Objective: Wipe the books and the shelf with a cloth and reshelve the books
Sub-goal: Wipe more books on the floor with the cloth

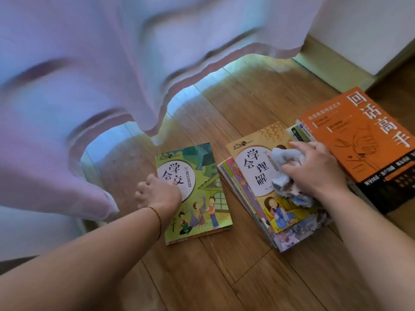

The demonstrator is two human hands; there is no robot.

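Note:
A green picture book (pixel 197 198) lies flat on the wooden floor on top of another thin book. My left hand (pixel 157 193) rests on its left edge with the fingers curled over the side. To the right, a yellow picture book (pixel 253 167) tops a fanned stack of thin books (pixel 240 194). My right hand (pixel 314 169) grips a crumpled pale blue cloth (pixel 285 162) and presses it onto the yellow cover. An orange book (pixel 363 135) tops a second pile at the far right. No shelf is in view.
A pale lilac curtain (pixel 101 86) hangs over the floor at the left and back, its hem just behind the green book. A white wall and skirting (pixel 332 63) run along the back right. Bare wooden floor (pixel 213 277) lies in front of the books.

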